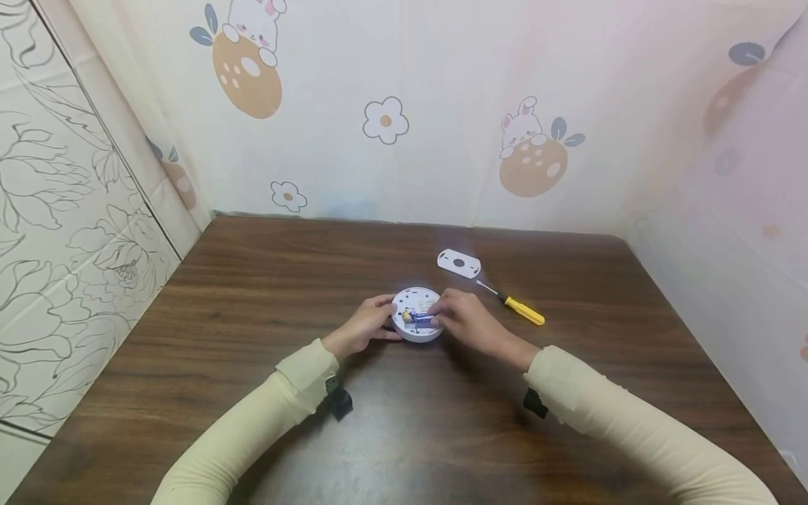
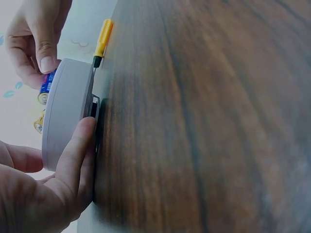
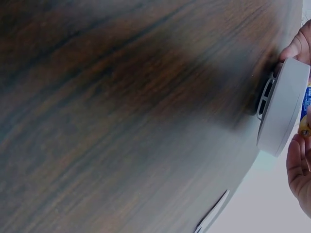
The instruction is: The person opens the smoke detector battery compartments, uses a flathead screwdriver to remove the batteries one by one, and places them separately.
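Observation:
A round white smoke detector is held just above the tabletop, its open back facing up and its slotted side down. My left hand grips its rim from the left, thumb at the upper edge and fingers reaching underneath. From the right, my right hand pinches a blue battery at the open back, tilted up out of it in the left wrist view. Close to it, the end of a second battery, gold-coloured, pokes above the rim. The right fingers partly hide the battery compartment in the head view.
Beyond the detector lies a white mounting plate with rounded ends. A screwdriver with a yellow handle rests to the right, its tip near the plate. Patterned curtains hang behind the dark wooden table.

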A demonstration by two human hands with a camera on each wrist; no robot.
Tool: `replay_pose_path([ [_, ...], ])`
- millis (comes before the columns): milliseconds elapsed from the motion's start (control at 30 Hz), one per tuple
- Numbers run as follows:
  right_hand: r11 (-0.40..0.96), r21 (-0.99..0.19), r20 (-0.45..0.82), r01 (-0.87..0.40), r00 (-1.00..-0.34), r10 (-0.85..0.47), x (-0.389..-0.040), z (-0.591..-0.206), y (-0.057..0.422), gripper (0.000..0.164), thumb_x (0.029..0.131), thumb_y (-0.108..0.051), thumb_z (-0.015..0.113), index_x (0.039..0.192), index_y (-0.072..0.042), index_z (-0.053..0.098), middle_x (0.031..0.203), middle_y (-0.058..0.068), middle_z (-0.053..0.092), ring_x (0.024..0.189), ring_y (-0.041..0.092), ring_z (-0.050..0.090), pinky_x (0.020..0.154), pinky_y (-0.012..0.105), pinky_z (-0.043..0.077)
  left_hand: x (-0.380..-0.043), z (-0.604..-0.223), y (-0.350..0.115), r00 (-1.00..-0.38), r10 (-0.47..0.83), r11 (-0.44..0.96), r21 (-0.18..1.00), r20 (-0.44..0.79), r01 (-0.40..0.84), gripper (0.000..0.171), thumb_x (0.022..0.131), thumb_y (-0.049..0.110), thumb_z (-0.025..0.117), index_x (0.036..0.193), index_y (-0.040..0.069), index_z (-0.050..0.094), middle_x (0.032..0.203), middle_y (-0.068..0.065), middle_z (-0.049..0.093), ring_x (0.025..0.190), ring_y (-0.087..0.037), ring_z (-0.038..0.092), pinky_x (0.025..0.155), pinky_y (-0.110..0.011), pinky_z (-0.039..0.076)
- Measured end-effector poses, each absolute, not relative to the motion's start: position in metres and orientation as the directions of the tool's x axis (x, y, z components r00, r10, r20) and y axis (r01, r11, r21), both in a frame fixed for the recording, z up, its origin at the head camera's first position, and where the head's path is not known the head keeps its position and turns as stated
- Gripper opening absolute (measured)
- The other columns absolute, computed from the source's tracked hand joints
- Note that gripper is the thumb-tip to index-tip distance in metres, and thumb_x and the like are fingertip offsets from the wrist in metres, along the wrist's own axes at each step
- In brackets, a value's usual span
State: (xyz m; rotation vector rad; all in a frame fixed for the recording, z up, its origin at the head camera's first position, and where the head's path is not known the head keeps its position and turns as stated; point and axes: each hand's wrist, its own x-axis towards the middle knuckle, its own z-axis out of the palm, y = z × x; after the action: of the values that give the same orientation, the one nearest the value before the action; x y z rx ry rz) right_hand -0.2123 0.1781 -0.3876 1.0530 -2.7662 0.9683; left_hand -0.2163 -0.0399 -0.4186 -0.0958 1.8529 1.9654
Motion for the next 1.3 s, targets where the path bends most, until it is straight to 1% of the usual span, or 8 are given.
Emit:
replay_pose_path([
  [167, 0.573, -0.551, 0.272, -0.607, -0.779, -0.564, -0.218, -0.386, 0.178, 0.015, 0.083, -0.001, 0.073, 0.097, -0.003, 0.072, 0.09, 0.002, 0.063, 0.082, 0.014, 0.058, 0.073, 0.029, 0.055, -0.216, -0.418, -0.04, -0.905, 0.262, -0.026, 0.935, -0.336, -0.354, 0.043, 0.101, 0.007, 0.041, 0.142, -0.001, 0.039, 0.128, -0.025, 0.051, 0.093, -0.028, 0.059, 0.076, -0.04, 0.058],
  [300, 0.571, -0.529, 0.31, -0.628, -0.769, -0.558, -0.224, -0.385, 0.178, 0.014, 0.082, 0.0, 0.073, 0.095, -0.001, 0.072, 0.088, 0.003, 0.063, 0.08, 0.014, 0.058, 0.071, 0.029, 0.055, -0.216, -0.417, -0.04, -0.904, 0.26, -0.031, 0.933, -0.34, -0.359, 0.043, 0.1, 0.007, 0.042, 0.143, -0.001, 0.039, 0.127, -0.025, 0.051, 0.09, -0.027, 0.059, 0.075, -0.04, 0.059],
  [467, 0.592, -0.525, 0.304, -0.612, -0.784, -0.541, -0.231, -0.384, 0.18, 0.014, 0.084, 0.0, 0.071, 0.098, -0.001, 0.071, 0.09, 0.005, 0.064, 0.082, 0.015, 0.059, 0.072, 0.03, 0.054, -0.217, -0.418, -0.04, -0.903, 0.266, -0.031, 0.933, -0.338, -0.358, 0.043, 0.1, 0.007, 0.041, 0.143, -0.002, 0.038, 0.126, -0.025, 0.052, 0.089, -0.025, 0.059, 0.076, -0.04, 0.058],
  [533, 0.602, -0.534, 0.288, -0.593, -0.797, -0.53, -0.234, -0.384, 0.18, 0.014, 0.085, -0.001, 0.07, 0.099, -0.002, 0.071, 0.09, 0.004, 0.064, 0.083, 0.015, 0.059, 0.073, 0.03, 0.054, -0.216, -0.418, -0.04, -0.903, 0.268, -0.026, 0.934, -0.337, -0.357, 0.043, 0.101, 0.007, 0.041, 0.143, -0.002, 0.038, 0.126, -0.025, 0.052, 0.09, -0.026, 0.059, 0.076, -0.04, 0.058],
  [767, 0.614, -0.535, 0.289, -0.58, -0.809, -0.512, -0.244, -0.382, 0.178, 0.014, 0.086, -0.002, 0.069, 0.099, -0.003, 0.071, 0.089, 0.004, 0.064, 0.084, 0.016, 0.059, 0.074, 0.031, 0.054, -0.216, -0.418, -0.042, -0.896, 0.278, -0.019, 0.931, -0.346, -0.365, 0.044, 0.101, 0.008, 0.041, 0.144, -0.002, 0.037, 0.129, -0.025, 0.05, 0.096, -0.028, 0.059, 0.077, -0.039, 0.058],
  [967, 0.631, -0.523, 0.301, -0.573, -0.817, -0.492, -0.254, -0.381, 0.175, 0.013, 0.086, -0.002, 0.069, 0.099, -0.002, 0.072, 0.09, 0.006, 0.063, 0.084, 0.019, 0.057, 0.074, 0.034, 0.053, -0.216, -0.418, -0.042, -0.895, 0.283, -0.021, 0.93, -0.346, -0.367, 0.043, 0.101, 0.009, 0.04, 0.144, -0.001, 0.037, 0.131, -0.025, 0.049, 0.1, -0.03, 0.059, 0.079, -0.04, 0.058],
  [1167, 0.62, -0.523, 0.327, -0.584, -0.81, -0.486, -0.264, -0.382, 0.173, 0.012, 0.086, -0.003, 0.069, 0.098, -0.001, 0.072, 0.088, 0.006, 0.062, 0.081, 0.019, 0.056, 0.071, 0.032, 0.053, -0.216, -0.417, -0.041, -0.897, 0.27, -0.032, 0.928, -0.35, -0.372, 0.043, 0.101, 0.007, 0.04, 0.143, -0.002, 0.038, 0.128, -0.025, 0.05, 0.094, -0.028, 0.058, 0.077, -0.04, 0.058],
  [1300, 0.631, -0.527, 0.324, -0.569, -0.821, -0.47, -0.269, -0.384, 0.168, 0.012, 0.088, -0.006, 0.068, 0.099, -0.002, 0.072, 0.088, 0.005, 0.061, 0.081, 0.018, 0.056, 0.07, 0.03, 0.053, -0.215, -0.418, -0.042, -0.897, 0.268, -0.034, 0.927, -0.352, -0.374, 0.043, 0.1, 0.006, 0.04, 0.143, -0.002, 0.038, 0.126, -0.025, 0.051, 0.091, -0.026, 0.058, 0.077, -0.04, 0.058],
])
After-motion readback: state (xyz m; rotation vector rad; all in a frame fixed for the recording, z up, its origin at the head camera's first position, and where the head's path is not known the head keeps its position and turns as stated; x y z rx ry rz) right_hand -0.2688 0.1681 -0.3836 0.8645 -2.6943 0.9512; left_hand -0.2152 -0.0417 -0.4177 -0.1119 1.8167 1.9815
